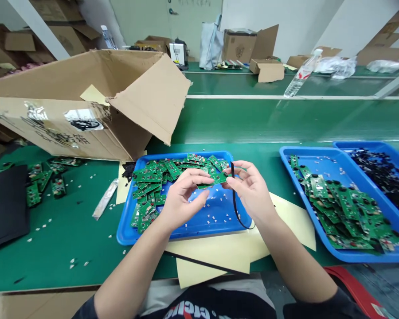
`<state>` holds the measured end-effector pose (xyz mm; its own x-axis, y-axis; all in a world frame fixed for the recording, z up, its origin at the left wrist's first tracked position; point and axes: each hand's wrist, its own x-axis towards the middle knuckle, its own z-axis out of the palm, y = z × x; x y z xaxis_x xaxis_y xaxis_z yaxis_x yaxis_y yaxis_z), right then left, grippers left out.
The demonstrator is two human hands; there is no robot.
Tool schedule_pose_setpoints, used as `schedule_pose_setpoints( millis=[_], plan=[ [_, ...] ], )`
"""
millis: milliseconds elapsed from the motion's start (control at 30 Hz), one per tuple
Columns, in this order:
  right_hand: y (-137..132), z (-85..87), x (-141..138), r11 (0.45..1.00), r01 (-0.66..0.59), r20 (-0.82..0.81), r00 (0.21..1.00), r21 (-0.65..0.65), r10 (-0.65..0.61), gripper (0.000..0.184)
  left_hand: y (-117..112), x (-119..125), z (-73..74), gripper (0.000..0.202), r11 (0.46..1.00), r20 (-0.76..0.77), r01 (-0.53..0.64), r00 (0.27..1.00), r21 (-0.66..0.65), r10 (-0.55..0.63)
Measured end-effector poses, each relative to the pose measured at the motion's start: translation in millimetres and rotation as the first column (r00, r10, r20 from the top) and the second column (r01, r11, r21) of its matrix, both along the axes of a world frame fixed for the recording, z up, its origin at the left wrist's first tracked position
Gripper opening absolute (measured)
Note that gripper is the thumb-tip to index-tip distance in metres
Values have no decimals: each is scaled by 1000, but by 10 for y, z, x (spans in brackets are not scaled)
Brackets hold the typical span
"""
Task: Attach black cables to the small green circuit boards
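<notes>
A green circuit board [219, 178] is between my two hands over the blue tray [206, 228]. My left hand [188, 195] has its thumb apart from its fingers, and its fingertips touch the board's left end. My right hand [251, 188] pinches the board's right end, with a thin black strip [234, 201] at its fingers. The strip hangs in a curve toward the tray's front right corner. More circuit boards [148, 177] lie piled along the tray's left and back, with small white bits scattered on its floor. Some right fingertips are hidden behind the board.
To the right, one blue tray [287, 170] holds piled boards, and another blue tray [352, 144] holds small black parts. A large cardboard box [53, 124] stands at the back left. Yellow paper sheets [216, 254] lie under the middle tray. A bottle [302, 75] stands behind.
</notes>
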<state>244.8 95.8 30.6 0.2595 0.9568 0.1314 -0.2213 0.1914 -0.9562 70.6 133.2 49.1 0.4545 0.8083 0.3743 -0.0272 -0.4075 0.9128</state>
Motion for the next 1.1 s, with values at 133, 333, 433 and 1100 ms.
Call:
schedule_pose_setpoints(
  millis=[133, 333, 433, 1100],
  plan=[
    [-22, -1, 8, 999, -13, 55, 998, 29, 12, 30, -41, 22, -16, 16, 996, -56, 14, 998, -87, -19],
    [-138, -19, -46, 987, -123, 258, 962, 105, 93, 27, -57, 97, -25, 34, 838, 18, 203, 974, -507, -225],
    [-189, 11, -3, 985, -54, 388, 921, 164, -14, 15, -55, 95, -2, 23, 766, 103, 233, 971, -599, -214],
    [-195, -18, -57, 923, -102, 860, 414, 371, -299, 17, -122, 174, -68, 20, 689, 116, 123, 992, -714, -57]
  ],
)
